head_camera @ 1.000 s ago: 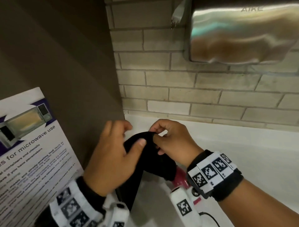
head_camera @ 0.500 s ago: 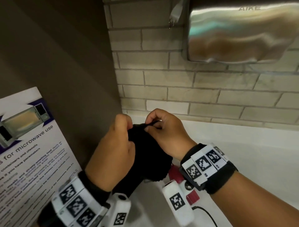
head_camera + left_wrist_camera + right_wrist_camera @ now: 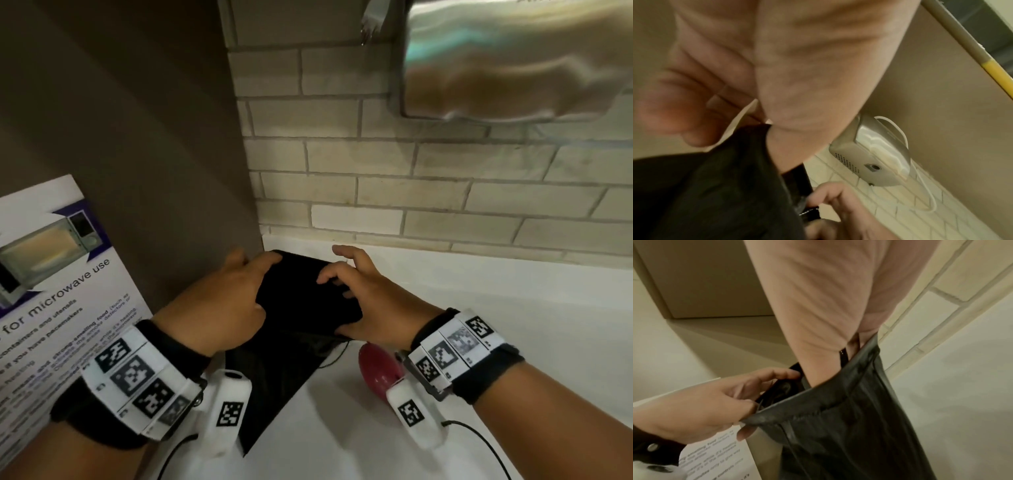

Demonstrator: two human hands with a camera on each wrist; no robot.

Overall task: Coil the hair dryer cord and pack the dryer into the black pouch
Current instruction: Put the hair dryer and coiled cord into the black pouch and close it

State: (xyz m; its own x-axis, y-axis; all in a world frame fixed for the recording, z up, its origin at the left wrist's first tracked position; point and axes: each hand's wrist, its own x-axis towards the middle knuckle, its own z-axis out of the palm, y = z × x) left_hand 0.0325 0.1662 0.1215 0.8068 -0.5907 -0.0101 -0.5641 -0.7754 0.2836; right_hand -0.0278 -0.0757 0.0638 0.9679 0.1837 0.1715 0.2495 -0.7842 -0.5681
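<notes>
Both hands on the soft black fabric pouch (image 3: 301, 301), holding its mouth open

Left hand (image 3: 219, 308) pinches the left rim, right hand (image 3: 370, 305) has its thumb hooked inside the right rim (other fingers loosely spread). The pink rounded hair dryer (image 3: 378, 368) lies on the white counter (image 3: 513, 308), just near of the right hand.

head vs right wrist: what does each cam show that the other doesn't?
Only head: the pink hair dryer lying on the white counter under the right wrist, outside the pouch; the steel hand dryer on the wall; both wrist rigs.

Only right wrist: the pouch's mouth from the side, with the right hand's thumb inside it and the left hand's fingers hooked over the far rim.

Both: the black pouch held by the left hand and right hand, the microwave poster, the brick wall.
</notes>
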